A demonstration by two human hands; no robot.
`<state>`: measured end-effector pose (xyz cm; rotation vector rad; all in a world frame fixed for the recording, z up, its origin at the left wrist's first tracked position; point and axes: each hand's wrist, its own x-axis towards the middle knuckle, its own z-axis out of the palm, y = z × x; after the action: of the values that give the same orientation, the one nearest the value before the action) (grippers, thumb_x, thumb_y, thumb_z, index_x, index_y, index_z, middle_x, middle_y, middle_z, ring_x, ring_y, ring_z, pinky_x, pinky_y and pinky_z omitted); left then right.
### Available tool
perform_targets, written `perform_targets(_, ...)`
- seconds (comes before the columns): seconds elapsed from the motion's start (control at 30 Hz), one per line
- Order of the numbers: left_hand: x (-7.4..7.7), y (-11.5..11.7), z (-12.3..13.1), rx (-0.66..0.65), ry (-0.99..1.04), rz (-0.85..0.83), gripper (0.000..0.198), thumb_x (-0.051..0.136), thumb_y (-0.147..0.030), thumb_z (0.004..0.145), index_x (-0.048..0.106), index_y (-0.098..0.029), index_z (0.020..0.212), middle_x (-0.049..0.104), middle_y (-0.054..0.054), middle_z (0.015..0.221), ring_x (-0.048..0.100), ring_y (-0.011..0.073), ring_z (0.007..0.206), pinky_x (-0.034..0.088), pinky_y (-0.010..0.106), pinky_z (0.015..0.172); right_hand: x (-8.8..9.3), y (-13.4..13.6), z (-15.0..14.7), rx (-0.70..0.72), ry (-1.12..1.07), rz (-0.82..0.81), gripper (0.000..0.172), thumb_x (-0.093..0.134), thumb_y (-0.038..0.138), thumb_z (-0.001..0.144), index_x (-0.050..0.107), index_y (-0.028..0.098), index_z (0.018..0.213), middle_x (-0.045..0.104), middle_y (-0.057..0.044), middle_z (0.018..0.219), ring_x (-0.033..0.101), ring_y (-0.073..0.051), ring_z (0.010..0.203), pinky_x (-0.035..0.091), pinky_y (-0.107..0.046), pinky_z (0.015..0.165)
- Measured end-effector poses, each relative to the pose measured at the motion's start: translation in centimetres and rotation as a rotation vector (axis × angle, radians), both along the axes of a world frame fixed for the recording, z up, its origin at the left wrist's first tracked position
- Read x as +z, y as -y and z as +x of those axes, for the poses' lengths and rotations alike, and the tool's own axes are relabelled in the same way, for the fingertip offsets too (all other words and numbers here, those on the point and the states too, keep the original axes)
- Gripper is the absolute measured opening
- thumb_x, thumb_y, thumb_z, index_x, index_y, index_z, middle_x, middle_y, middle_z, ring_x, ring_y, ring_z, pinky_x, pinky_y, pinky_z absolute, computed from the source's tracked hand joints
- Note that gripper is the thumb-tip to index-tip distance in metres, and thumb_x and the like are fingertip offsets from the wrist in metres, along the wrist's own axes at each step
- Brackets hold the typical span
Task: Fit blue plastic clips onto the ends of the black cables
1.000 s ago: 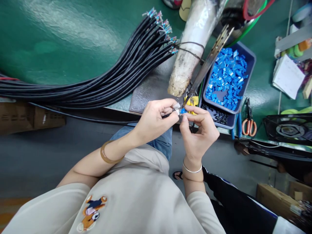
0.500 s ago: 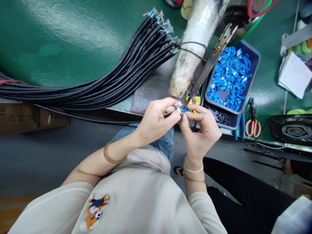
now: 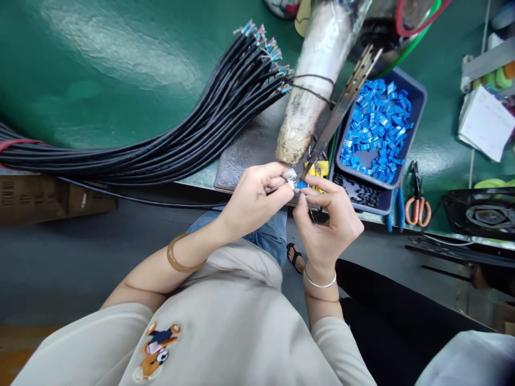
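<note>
Nearest the camera, cream sleeves lead out to both wrists: an amber bangle (image 3: 179,257) on the left, a thin silver bangle (image 3: 317,281) on the right. The left hand (image 3: 251,201) is curled shut, its grip pinching a cable end (image 3: 290,176) between thumb and fingers. This short, silvery metal tip sits on a black sheath, most of it hidden inside the fist. Its long axis runs roughly left to right along the desk's near edge, and the tip points to the person's right, toward the other hand. The right hand (image 3: 328,217) meets it there. Thumb and forefinger are closed on a small blue piece (image 3: 301,184), glossy plastic, held against the metal tip, while the other fingers are loosely bent. Both things hang in the air just over the near edge of the desk (image 3: 100,64), which is smooth and shiny green.

Just beyond the hands lies a dull grey mat (image 3: 249,150). To its right a dark blue tray (image 3: 418,96) holds a heap of like blue pieces (image 3: 376,128), small and blocky. Orange-handled scissors (image 3: 416,206) lie near the tray's right side. A pale cylinder wrapped in clear film (image 3: 309,86) slants up from the mat, and a thin metal strip (image 3: 341,104) leans beside it. Farther left, a thick bundle of black cables (image 3: 181,139), round and rubbery, sweeps across the desk. Their stripped ends (image 3: 265,45) fan out toward the far side.
</note>
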<state>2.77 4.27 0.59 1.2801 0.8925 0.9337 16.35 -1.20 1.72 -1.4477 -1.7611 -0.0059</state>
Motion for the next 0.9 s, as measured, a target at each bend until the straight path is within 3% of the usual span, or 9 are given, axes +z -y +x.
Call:
perform_targets(0.27, 0.2, 0.4, -0.4, -0.029, -0.088, -0.020, 0.007, 0.058, -0.018, 0.079, 0.056, -0.016, 0.072, 0.038, -0.006, 0.055, 0.033, 0.0051, 0.051, 0.029, 0.019, 0.048, -0.5, 0.3, -0.1, 0.021, 0.023, 0.054, 0.011, 0.063, 0.009, 0.084, 0.061, 0.019, 0.088, 0.075, -0.006, 0.100, 0.071, -0.011, 0.096, 0.057, -0.023, 0.085)
perform_targets(0.4, 0.0, 1.5, -0.9, 0.070, -0.149, -0.073, 0.012, 0.067, -0.023, 0.080, 0.065, -0.020, 0.091, 0.051, -0.005, 0.061, 0.042, 0.0070, 0.053, 0.035, 0.020, 0.049, -0.8, 0.7, -0.1, 0.001, 0.138, 0.076, 0.009, 0.056, 0.016, 0.092, 0.064, 0.018, 0.088, 0.076, -0.004, 0.102, 0.071, -0.008, 0.094, 0.055, -0.018, 0.085)
perform_targets(0.53, -0.5, 2.2, -1.3, 0.145, -0.110, -0.129, 0.011, 0.072, -0.024, 0.077, 0.069, -0.027, 0.087, 0.059, -0.004, 0.069, 0.049, 0.0096, 0.058, 0.044, 0.023, 0.053, -1.1, 0.8, -0.1, 0.004, 0.197, -0.053, 0.021, 0.045, 0.025, 0.099, 0.065, 0.018, 0.095, 0.075, -0.002, 0.109, 0.069, -0.005, 0.099, 0.052, -0.015, 0.085)
perform_targets(0.67, -0.7, 3.0, -1.8, 0.117, -0.127, -0.148, 0.012, 0.072, -0.026, 0.078, 0.070, -0.031, 0.089, 0.060, -0.003, 0.074, 0.051, 0.0101, 0.063, 0.048, 0.022, 0.056, -0.4, 1.3, -0.5, 0.015, 0.072, -0.244, 0.028, 0.038, 0.030, 0.101, 0.063, 0.017, 0.097, 0.073, -0.002, 0.111, 0.066, -0.004, 0.103, 0.051, -0.014, 0.089)
perform_targets(0.8, -0.9, 3.7, -2.3, 0.074, -0.095, -0.205, 0.014, 0.073, -0.023, 0.074, 0.069, -0.032, 0.085, 0.061, -0.006, 0.073, 0.051, 0.0079, 0.061, 0.050, 0.020, 0.057, 0.8, 2.2, -0.7, -0.010, 0.013, -0.229, 0.024, 0.044, 0.032, 0.100, 0.063, 0.017, 0.095, 0.073, -0.003, 0.105, 0.066, -0.004, 0.102, 0.051, -0.014, 0.093)
perform_targets(0.9, -1.0, 3.8, -2.6, 0.034, -0.096, -0.148, 0.010, 0.072, -0.027, 0.072, 0.068, -0.034, 0.080, 0.059, -0.007, 0.066, 0.048, 0.0106, 0.055, 0.047, 0.026, 0.050, 1.5, 2.7, -0.2, -0.091, -0.007, -0.132, 0.019, 0.050, 0.030, 0.097, 0.063, 0.017, 0.091, 0.073, -0.003, 0.104, 0.067, -0.005, 0.102, 0.051, -0.014, 0.096)
